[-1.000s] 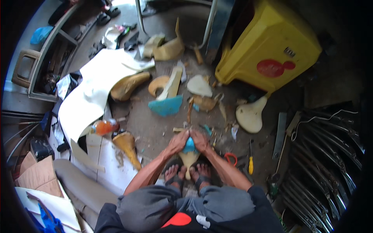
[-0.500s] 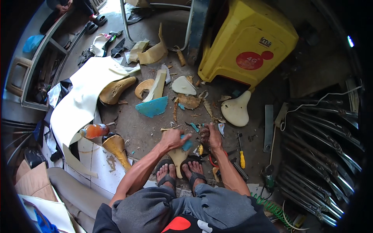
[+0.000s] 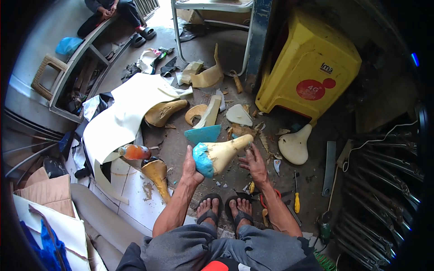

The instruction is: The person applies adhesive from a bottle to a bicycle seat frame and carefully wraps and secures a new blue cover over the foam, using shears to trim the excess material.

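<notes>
Scraps [image 3: 246, 130] beyond saddle [image 3: 220, 154], bottle [image 3: 135, 152], yellow stool [image 3: 307, 58]

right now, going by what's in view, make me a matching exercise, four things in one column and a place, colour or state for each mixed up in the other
Column one
1. saddle-shaped piece
2. bottle
3. screwdriver
4. plastic stool

Column two
A. yellow at its near end, to the right of the feet
B. mostly yellow, marked with red circles
C. cream with a blue end, between the left hand and the right hand
D. orange, lying on its side

Right pairs: 1-C, 2-D, 3-A, 4-B
</notes>
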The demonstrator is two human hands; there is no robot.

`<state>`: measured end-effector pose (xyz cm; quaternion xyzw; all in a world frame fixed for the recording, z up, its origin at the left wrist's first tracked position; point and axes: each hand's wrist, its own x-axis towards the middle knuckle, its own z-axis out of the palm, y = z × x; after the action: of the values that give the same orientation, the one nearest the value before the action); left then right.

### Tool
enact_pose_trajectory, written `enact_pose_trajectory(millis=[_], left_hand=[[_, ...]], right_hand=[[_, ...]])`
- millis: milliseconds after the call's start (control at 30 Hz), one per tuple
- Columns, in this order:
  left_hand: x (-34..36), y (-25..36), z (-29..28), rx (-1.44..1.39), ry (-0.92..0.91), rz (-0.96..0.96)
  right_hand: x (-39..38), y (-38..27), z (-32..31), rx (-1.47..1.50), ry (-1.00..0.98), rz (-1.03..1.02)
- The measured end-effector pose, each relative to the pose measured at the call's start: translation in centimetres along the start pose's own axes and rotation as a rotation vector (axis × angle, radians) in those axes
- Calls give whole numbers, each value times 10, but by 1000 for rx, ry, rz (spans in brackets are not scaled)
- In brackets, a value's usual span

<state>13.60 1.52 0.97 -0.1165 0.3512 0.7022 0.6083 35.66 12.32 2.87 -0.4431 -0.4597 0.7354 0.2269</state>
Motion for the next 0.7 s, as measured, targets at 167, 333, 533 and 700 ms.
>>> enact_pose_trajectory(millis=[167,333,533,700], left_hand=[[3,-24,-10,-101,35,17],[3,-46,-21,-38,156,64],[-1,-53,-14,-184,-11,52],[-13,-49,-5,-163,2,37]], right_hand=[[-6,-4,14,-256,39,-141],[-28,8,51,-757,-127,-632],[-29,30,14,-762,117,-393],[-24,14,-33,-613,164,-14]])
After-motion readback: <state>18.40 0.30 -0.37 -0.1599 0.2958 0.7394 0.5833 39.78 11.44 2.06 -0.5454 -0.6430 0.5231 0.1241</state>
